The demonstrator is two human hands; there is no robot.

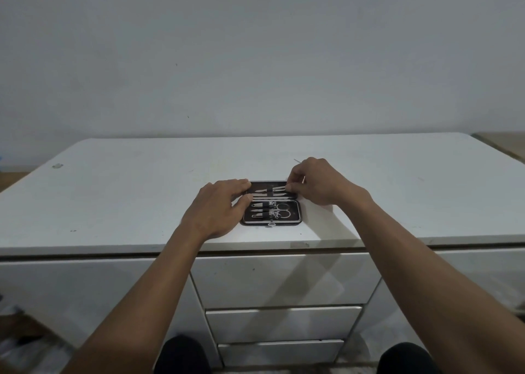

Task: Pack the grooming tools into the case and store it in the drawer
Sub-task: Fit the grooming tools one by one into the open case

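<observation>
A small black grooming case [295, 216] lies open and flat on the white desk top [113, 203], near the front edge. Metal tools sit under its straps: nail clippers [262, 204] and small scissors [281, 211] in the near half, slim files and pushers [277, 194] in the far half. My left hand [218, 208] rests on the case's left edge, fingers flat and spread. My right hand [321, 181] pinches the right end of a slim tool in the far half. Three shut drawers [284, 280] stack below the desk top.
A plain white wall stands right behind the desk. A small pale scrap [57, 165] lies at the far left of the top. My knees [181, 355] show at the bottom, close to the lowest drawer. Wooden floor is visible at both sides.
</observation>
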